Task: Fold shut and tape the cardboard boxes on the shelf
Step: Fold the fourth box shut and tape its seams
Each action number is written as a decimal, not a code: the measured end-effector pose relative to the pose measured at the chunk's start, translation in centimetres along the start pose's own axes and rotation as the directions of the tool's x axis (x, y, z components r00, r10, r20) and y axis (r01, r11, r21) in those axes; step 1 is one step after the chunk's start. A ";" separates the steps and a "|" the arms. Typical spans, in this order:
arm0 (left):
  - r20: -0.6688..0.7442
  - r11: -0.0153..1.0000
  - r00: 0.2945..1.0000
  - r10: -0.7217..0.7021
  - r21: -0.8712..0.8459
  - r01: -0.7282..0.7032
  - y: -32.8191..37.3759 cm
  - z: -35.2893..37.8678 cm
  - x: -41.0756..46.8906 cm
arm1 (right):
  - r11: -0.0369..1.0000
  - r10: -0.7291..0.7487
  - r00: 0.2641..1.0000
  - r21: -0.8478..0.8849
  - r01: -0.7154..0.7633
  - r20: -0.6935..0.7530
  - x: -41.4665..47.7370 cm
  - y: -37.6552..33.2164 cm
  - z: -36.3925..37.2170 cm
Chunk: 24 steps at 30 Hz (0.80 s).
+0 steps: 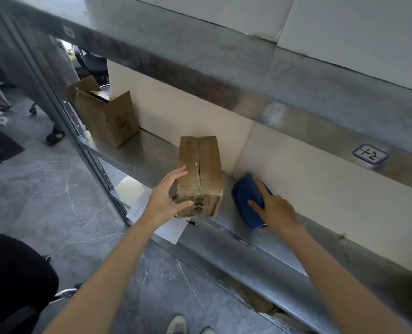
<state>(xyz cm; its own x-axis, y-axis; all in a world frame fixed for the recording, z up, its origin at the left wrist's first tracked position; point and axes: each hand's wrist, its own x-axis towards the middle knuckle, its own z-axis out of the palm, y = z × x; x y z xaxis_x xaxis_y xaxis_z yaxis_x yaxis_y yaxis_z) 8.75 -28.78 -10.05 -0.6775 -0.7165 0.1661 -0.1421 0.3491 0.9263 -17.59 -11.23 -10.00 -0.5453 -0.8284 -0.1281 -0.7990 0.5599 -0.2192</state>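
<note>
The taped box (200, 174) is sitting near the front edge of the galvanised steel shelf (260, 235), just below the picture's centre. Its flaps are lying flat, and glossy clear tape is running along the centre seam and down the near face, so this box looks finished. The left hand (166, 201) is grasping its 7 o'clock corner, with the fingers over the top edge and the thumb on the near face, probably to steady it or slide it aside. The cardboard is brown, scuffed and slightly crumpled at the corners.

At the box's 3 o'clock, close beside it, the right hand (274, 210) is clasping the blue tape dispenser (244, 196), a smooth plastic body lying on the shelf against the pale back panel.

At 10 o'clock, well apart, the open box (108, 119) is standing with its flaps up, apparently awaiting folding. Sheets of paper (171, 229) and a pen (192, 222) are lying at the shelf edge.
</note>
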 end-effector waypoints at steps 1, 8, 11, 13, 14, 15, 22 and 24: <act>0.008 1.000 1.000 -0.006 -0.028 0.007 0.1 0.0 -0.1 | 0.999 0.006 0.999 -0.047 -0.008 -0.051 -0.3 -0.2 -0.5; 0.031 0.993 0.999 -0.037 -0.107 0.040 0.5 -0.2 -0.4 | 0.901 -0.404 0.910 0.132 0.414 -0.094 -0.8 -4.0 -3.2; 0.044 0.995 0.999 -0.026 -0.090 0.030 0.6 -0.1 -0.5 | 0.821 -0.491 0.861 0.260 0.509 -0.134 -0.7 -6.5 -3.3; 0.052 0.996 0.998 -0.023 -0.084 0.027 0.6 -0.3 -0.5 | 0.791 -0.513 0.849 0.317 0.524 -0.123 -0.4 -7.7 -3.0; 0.056 0.997 0.998 -0.019 -0.071 0.023 0.5 -0.5 -0.4 | 0.787 -0.514 0.850 0.332 0.521 -0.115 -0.3 -8.1 -2.7; 0.059 0.998 0.998 -0.013 -0.053 0.017 0.4 -0.7 -0.4 | 0.790 -0.508 0.853 0.329 0.517 -0.119 -0.2 -8.3 -2.5; 0.021 0.992 0.998 0.067 0.101 -0.069 -0.1 -0.7 -0.2 | 0.814 -0.467 0.858 0.276 0.511 -0.212 -0.2 -8.4 -1.6; 0.002 0.992 0.997 0.076 0.103 -0.075 -0.2 -0.3 -0.2 | 0.816 -0.468 0.856 0.263 0.514 -0.222 -0.2 -8.4 -1.5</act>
<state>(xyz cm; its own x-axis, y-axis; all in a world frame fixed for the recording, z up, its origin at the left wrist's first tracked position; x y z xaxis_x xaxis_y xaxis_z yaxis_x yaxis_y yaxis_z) 9.16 -28.88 -10.17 -0.6874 -0.6872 0.2351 -0.1639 0.4621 0.8715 -11.12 -15.76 -6.68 -0.1490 -0.9669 0.2073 -0.8659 0.0263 -0.4995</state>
